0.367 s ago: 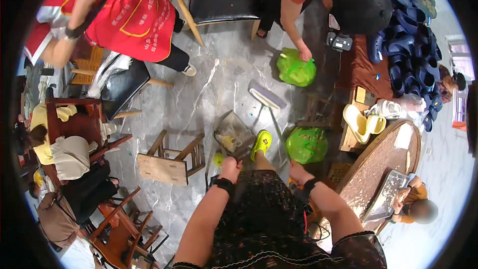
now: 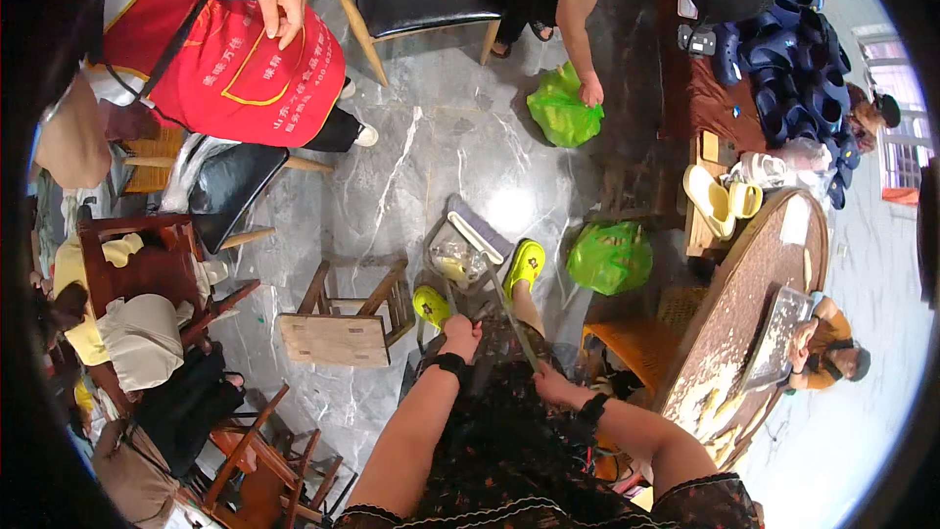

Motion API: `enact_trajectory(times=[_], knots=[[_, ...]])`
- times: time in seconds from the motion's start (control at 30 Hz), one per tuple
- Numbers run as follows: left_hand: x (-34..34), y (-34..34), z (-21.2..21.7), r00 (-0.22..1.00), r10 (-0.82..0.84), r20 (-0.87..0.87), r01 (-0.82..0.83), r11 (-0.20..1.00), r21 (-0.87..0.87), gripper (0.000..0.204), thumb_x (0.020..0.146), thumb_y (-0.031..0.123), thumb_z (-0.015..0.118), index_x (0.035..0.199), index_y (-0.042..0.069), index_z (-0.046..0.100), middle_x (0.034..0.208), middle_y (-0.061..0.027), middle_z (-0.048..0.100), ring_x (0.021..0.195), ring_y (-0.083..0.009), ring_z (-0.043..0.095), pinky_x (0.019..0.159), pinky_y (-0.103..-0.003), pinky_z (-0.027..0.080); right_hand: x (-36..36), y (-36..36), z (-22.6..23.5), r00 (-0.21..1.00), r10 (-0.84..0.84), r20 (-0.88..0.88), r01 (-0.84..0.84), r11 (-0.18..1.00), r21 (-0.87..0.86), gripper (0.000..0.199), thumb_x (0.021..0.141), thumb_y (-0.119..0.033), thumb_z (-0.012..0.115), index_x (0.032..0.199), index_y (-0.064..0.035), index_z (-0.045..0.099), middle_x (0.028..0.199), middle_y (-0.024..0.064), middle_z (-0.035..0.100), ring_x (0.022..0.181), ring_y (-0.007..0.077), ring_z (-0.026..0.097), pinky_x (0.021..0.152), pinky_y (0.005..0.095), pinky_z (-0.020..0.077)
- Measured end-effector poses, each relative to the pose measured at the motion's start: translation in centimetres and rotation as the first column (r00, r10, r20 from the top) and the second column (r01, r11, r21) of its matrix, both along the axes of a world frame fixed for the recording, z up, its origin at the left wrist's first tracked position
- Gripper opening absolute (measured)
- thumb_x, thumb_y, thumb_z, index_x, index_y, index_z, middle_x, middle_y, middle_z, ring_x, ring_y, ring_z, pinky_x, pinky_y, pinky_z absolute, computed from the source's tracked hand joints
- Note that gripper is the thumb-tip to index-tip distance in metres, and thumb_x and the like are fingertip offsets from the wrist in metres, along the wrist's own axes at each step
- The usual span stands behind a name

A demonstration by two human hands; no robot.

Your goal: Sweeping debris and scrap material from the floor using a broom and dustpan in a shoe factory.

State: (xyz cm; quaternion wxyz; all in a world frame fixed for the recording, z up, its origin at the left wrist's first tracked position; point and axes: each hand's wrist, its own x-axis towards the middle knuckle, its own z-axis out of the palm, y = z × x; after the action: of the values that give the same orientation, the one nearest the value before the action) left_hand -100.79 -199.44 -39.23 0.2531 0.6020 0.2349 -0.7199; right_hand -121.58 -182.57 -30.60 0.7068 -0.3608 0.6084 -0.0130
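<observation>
My left hand [image 2: 462, 337] is closed round the upright handle of a grey dustpan [image 2: 437, 238] that stands on the floor in front of me, with pale litter inside. My right hand [image 2: 556, 387] grips the slanting stick of a broom [image 2: 480, 237]. The broom's light-grey head lies across the dustpan's far right part. My yellow-green clogs [image 2: 527, 264] stand close on either side of the dustpan. To the right of the right clog a green plastic bag [image 2: 609, 257] rests on the floor.
A wooden stool [image 2: 335, 335] lies tipped to my left. Ahead, a person's hand holds another green bag [image 2: 566, 110]. A person in a red apron [image 2: 264, 69] stands far left. A round woven tray [image 2: 729, 323] and a pile of dark clogs [image 2: 803, 78] are at right.
The broom head has come toward me from the floor beyond onto the dustpan. My right hand has moved inward and nearer. The other person's green bag has shifted slightly left and away.
</observation>
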Motion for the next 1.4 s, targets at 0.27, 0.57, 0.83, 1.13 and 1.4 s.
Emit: enact_trajectory(times=[0.27, 0.57, 0.83, 1.13, 1.4], knots=[[4.4, 3.1, 1.8, 0.808, -0.577, 0.123, 0.583, 0.75, -0.312, 0.014, 0.084, 0.007, 0.03, 0.088, -0.001, 0.04, 0.074, -0.0116, 0.042, 0.056, -0.0158, 0.035, 0.045, -0.026, 0.029, 4.4, -7.3, 13.5, 0.994, -0.067, -0.084, 0.088, 0.956, 0.281, 0.039, 0.087, -0.024, 0.032, 0.122, -0.0072, 0.027, 0.07, 0.0086, 0.049, 0.045, 0.0164, 0.046, 0.04, 0.0301, 0.039], [2.2, 4.2, 6.6, 0.99, 0.138, 0.042, -0.141, 0.988, 0.06, 0.004, 0.079, 0.002, 0.037, 0.082, 0.002, 0.039, 0.079, -0.0153, 0.042, 0.064, -0.0214, 0.044, 0.041, -0.029, 0.028, -4.2, -7.0, 14.4, 0.943, -0.058, -0.327, 0.076, 0.996, 0.043, 0.039, 0.085, -0.023, 0.032, 0.116, -0.0002, 0.037, 0.076, 0.0246, 0.055, 0.07, 0.0394, 0.054, 0.062, 0.0451, 0.042], [1.8, 5.7, 4.1, 0.983, 0.185, -0.013, -0.185, 0.982, -0.039, 0.006, 0.079, 0.004, 0.038, 0.083, 0.001, 0.042, 0.071, -0.0098, 0.043, 0.059, -0.016, 0.041, 0.043, -0.027, 0.029, -8.1, -16.3, 1.1, 0.751, 0.148, -0.644, -0.394, 0.883, -0.257, 0.043, 0.08, -0.011, 0.039, 0.12, 0.0012, 0.031, 0.08, 0.0238, 0.056, 0.072, 0.0354, 0.055, 0.061, 0.0431, 0.0446], [9.2, 10.9, -2.4, 0.815, -0.492, 0.306, 0.562, 0.539, -0.628, 0.008, 0.073, 0.0, 0.043, 0.08, -0.002, 0.041, 0.065, -0.0071, 0.044, 0.053, -0.0143, 0.039, 0.046, -0.027, 0.032, 5.6, -5.0, 4.7, 0.771, 0.292, -0.566, -0.314, 0.948, 0.061, 0.066, 0.076, -0.008, 0.039, 0.131, -0.0025, 0.004, 0.082, 0.0256, 0.056, 0.074, 0.0382, 0.056, 0.065, 0.0461, 0.0438], [4.4, 5.5, 4.8, 0.966, -0.062, -0.251, 0.082, 0.994, 0.072, 0.006, 0.08, 0.004, 0.034, 0.074, 0.005, 0.036, 0.064, -0.0044, 0.036, 0.051, -0.0132, 0.032, 0.041, -0.024, 0.028, 12.2, -0.6, 11.3, 0.877, 0.308, -0.368, -0.218, 0.939, 0.268, 0.067, 0.073, -0.006, 0.038, 0.129, 0.0017, 0.003, 0.078, 0.0289, 0.055, 0.073, 0.0397, 0.056, 0.065, 0.0481, 0.0421]])
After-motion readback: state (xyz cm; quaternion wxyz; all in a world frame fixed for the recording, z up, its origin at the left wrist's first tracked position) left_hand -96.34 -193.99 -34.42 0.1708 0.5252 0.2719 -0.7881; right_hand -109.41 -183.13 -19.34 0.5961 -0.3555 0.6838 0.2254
